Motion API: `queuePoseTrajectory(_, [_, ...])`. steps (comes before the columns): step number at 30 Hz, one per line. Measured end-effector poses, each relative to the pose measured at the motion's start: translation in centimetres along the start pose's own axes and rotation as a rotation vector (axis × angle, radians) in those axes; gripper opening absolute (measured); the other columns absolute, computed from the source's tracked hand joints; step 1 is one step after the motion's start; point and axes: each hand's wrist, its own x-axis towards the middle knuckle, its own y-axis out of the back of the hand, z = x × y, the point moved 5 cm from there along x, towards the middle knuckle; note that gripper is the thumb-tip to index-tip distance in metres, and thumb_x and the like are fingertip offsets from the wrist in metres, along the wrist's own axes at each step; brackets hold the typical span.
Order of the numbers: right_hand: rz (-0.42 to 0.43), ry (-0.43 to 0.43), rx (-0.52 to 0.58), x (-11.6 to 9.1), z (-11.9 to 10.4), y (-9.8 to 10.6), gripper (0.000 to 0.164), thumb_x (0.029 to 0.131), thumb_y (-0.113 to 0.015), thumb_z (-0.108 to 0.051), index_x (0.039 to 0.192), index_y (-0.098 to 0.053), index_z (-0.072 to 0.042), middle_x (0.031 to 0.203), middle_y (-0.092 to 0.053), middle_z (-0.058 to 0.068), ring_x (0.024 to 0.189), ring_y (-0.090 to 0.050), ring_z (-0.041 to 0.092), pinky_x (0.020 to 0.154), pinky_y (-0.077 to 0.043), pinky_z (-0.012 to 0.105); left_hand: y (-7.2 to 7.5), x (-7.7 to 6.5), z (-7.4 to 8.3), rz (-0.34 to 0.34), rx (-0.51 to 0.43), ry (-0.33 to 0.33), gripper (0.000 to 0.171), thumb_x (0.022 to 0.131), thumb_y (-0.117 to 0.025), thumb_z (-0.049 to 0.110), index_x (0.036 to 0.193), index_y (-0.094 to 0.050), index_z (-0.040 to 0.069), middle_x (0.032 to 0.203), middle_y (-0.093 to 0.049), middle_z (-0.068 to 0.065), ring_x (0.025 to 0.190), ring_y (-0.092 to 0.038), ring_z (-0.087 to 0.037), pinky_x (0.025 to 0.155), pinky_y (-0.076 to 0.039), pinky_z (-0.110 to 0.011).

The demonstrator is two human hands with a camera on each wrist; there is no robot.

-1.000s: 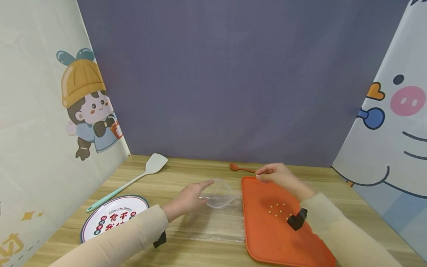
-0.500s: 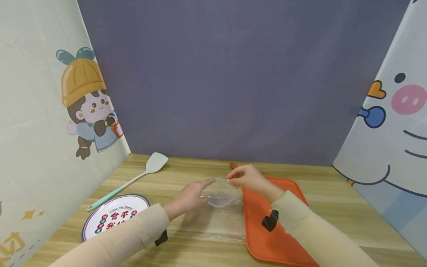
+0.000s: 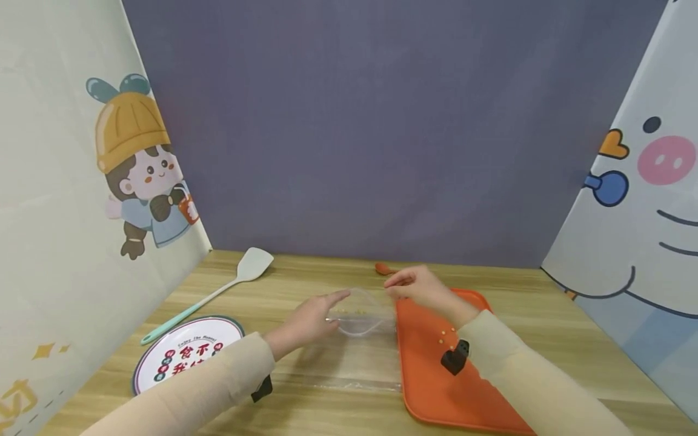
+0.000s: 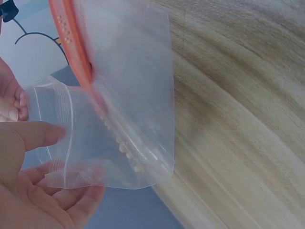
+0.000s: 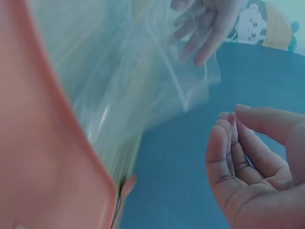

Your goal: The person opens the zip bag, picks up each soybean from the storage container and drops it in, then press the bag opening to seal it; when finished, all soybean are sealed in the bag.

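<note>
A clear zip bag (image 3: 354, 360) lies on the wooden table with its mouth spread and raised. My left hand (image 3: 308, 327) holds that mouth, thumb on one side and fingers curled at the lower edge in the left wrist view. Several pale yellow soybeans (image 4: 125, 151) rest inside along a fold. To the right of the mouth, my right hand (image 3: 421, 292) hovers over the orange tray's far left corner. Its thumb and fingertips come close together, and no bean shows between them. More soybeans (image 3: 443, 340) lie on the orange tray (image 3: 431, 393), partly hidden behind the right wrist.
An orange spoon (image 3: 383, 268) lies behind the tray, partly hidden by the right hand. On the left are a round printed plate (image 3: 220, 330) and a white spatula (image 3: 253, 265) with a mint handle. A grey backdrop (image 3: 349, 133) stands behind the table.
My right hand carried a soybean left from above the tray to the bag's mouth, then drew back slightly right; the bean no longer shows at its fingertips. My left hand stayed put.
</note>
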Motion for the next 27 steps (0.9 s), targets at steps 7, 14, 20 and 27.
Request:
queuePoseTrajectory(7, [0.020, -0.049, -0.049, -1.5, 2.3, 3.7, 0.029, 0.089, -0.070, -0.024, 0.111, -0.070, -0.005, 0.097, -0.071, 0.006, 0.080, -0.064, 0.016, 0.075, -0.055, 0.035, 0.2, 0.1, 0.2, 0.003, 0.001, 0.000, 0.062, 0.083, -0.069, 0.005, 0.142, -0.047, 0.005, 0.138, -0.055, -0.020, 0.114, -0.060, -0.035, 0.102, -0.046, -0.049])
queuePoseTrajectory(14, [0.026, -0.123, -0.100, -2.6, 5.9, 6.7, 0.028, 0.092, -0.065, -0.018, 0.113, -0.068, 0.000, 0.109, -0.069, 0.017, 0.089, -0.065, 0.026, 0.081, -0.055, 0.045, 0.2, 0.0, 0.1, 0.000, 0.013, 0.013, 0.063, 0.084, -0.069, 0.005, 0.143, -0.046, 0.008, 0.140, -0.054, -0.017, 0.124, -0.055, -0.036, 0.106, -0.043, -0.049])
queuePoseTrajectory(20, [0.005, -0.189, -0.150, -4.1, 9.2, 8.3, 0.030, 0.089, -0.067, -0.010, 0.112, -0.065, 0.009, 0.110, -0.068, 0.020, 0.095, -0.065, 0.030, 0.081, -0.056, 0.044, 0.1, -0.1, 0.0, -0.001, 0.017, 0.021, 0.063, 0.084, -0.069, 0.005, 0.143, -0.047, 0.008, 0.141, -0.053, -0.017, 0.125, -0.054, -0.037, 0.106, -0.043, -0.050])
queuePoseTrajectory(27, [-0.049, -0.281, -0.171, -5.4, 12.2, 8.6, 0.028, 0.082, -0.072, -0.005, 0.105, -0.066, 0.009, 0.098, -0.070, 0.015, 0.082, -0.066, 0.019, 0.073, -0.056, 0.037, -0.1, -0.1, -0.1, -0.002, 0.026, 0.014, 0.063, 0.084, -0.069, 0.006, 0.143, -0.047, 0.008, 0.140, -0.054, -0.016, 0.125, -0.054, -0.036, 0.105, -0.043, -0.049])
